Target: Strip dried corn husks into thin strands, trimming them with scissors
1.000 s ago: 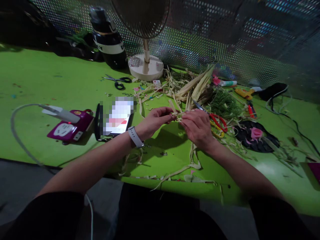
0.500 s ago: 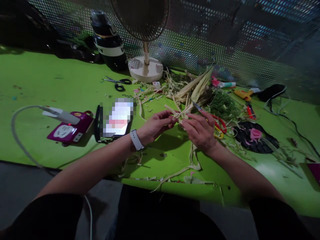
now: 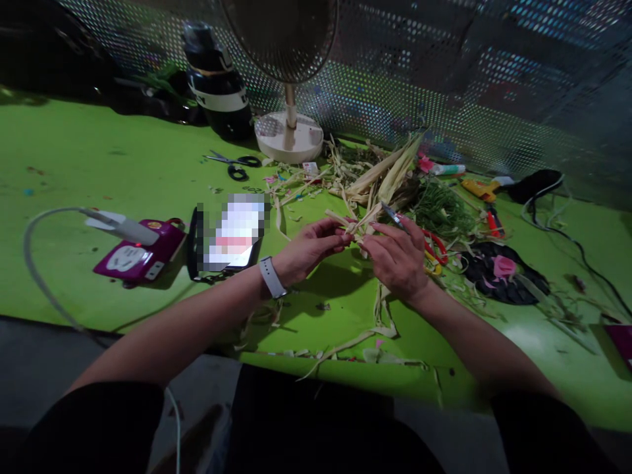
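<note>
My left hand [image 3: 318,245], with a pale watch band on the wrist, pinches a small knot of pale dry husk strips [image 3: 351,228] over the table. Opposite it, my right hand [image 3: 397,257] has its fingers closed on the other side of the same strips. A metal blade [image 3: 392,214] shows beyond the right fingers, and red and yellow handles [image 3: 435,247] appear behind that hand; whether the hand holds this tool I cannot tell. Just behind both hands lies a heap of dry husks [image 3: 382,174]. Loose husk strips [image 3: 382,322] trail below the right hand.
Left of my hands are a lit phone [image 3: 234,234] and a purple power strip [image 3: 143,253] with a cable. Scissors [image 3: 234,160], a fan [image 3: 290,135] and a dark bottle [image 3: 220,99] stand farther back. At right lie green fibres [image 3: 437,207], a glue gun [image 3: 481,189] and a black pleated disc [image 3: 526,283].
My hands stay close together on the husk strips, with only slight finger and hand shifts. The view has moved very slightly.
</note>
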A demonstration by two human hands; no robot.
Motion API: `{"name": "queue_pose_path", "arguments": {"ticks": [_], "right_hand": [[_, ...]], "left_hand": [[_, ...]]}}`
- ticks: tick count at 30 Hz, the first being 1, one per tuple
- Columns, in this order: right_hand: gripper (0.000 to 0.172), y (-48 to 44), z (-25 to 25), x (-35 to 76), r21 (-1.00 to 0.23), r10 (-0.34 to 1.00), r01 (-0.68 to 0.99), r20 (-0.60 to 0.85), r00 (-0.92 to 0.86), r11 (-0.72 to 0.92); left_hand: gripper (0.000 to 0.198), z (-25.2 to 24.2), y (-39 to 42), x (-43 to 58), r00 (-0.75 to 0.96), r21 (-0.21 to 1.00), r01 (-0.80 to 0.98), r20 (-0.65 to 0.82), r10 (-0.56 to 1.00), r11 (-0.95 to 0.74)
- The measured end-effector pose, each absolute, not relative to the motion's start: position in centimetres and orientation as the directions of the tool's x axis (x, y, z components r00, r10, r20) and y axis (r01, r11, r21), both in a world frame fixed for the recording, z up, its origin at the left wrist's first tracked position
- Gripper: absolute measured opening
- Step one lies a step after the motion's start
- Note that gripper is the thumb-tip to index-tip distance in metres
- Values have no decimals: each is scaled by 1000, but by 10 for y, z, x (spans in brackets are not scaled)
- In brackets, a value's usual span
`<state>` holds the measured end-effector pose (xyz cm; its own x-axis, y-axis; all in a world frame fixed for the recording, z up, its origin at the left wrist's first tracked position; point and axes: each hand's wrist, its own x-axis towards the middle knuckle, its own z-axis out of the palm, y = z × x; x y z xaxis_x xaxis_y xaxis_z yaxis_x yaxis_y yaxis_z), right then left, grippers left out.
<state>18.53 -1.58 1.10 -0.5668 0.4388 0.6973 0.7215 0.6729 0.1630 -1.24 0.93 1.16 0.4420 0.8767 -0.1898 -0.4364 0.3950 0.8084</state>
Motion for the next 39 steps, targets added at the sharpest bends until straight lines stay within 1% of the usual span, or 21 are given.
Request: {"name": "queue_pose_path", "arguments": {"ticks": [2, 6, 8, 11, 15, 17, 21, 28, 34, 39], "right_hand": [[15, -15, 10, 185, 181, 423, 726, 710, -564, 664], [15, -13, 8, 186, 153, 468, 749, 696, -545, 645], [15, -13, 7, 185, 170, 454, 748, 702, -549, 642], [14, -13, 9, 184, 252, 385, 736, 721, -576, 628], [12, -13, 13, 182, 397, 307, 734, 721, -621, 552], [13, -13, 14, 182, 428, 289, 731, 720, -631, 531], [14, -13, 13, 184, 425, 290, 730, 719, -631, 534], [16, -13, 14, 184, 416, 305, 722, 706, -640, 552], [19, -13, 14, 184, 394, 302, 718, 713, -632, 573], [15, -13, 13, 184, 399, 313, 728, 711, -630, 558]], "left_hand": [[27, 12, 10, -13, 441, 807, -429, -204, 874, 405], [25, 14, 10, -15, 419, 812, -418, -226, 879, 408], [26, 14, 10, -15, 407, 818, -410, -232, 883, 404], [29, 13, 11, -14, 390, 824, -401, -241, 889, 399], [31, 10, 12, -12, 379, 797, -433, -263, 887, 422], [33, 9, 12, -11, 366, 774, -464, -274, 889, 430], [38, 5, 11, -9, 354, 763, -491, -265, 897, 420], [40, 1, 15, -9, 373, 811, -472, -171, 912, 345], [42, 1, 14, -10, 373, 831, -449, -159, 914, 328], [42, -1, 15, -10, 363, 853, -422, -150, 920, 305]]}}
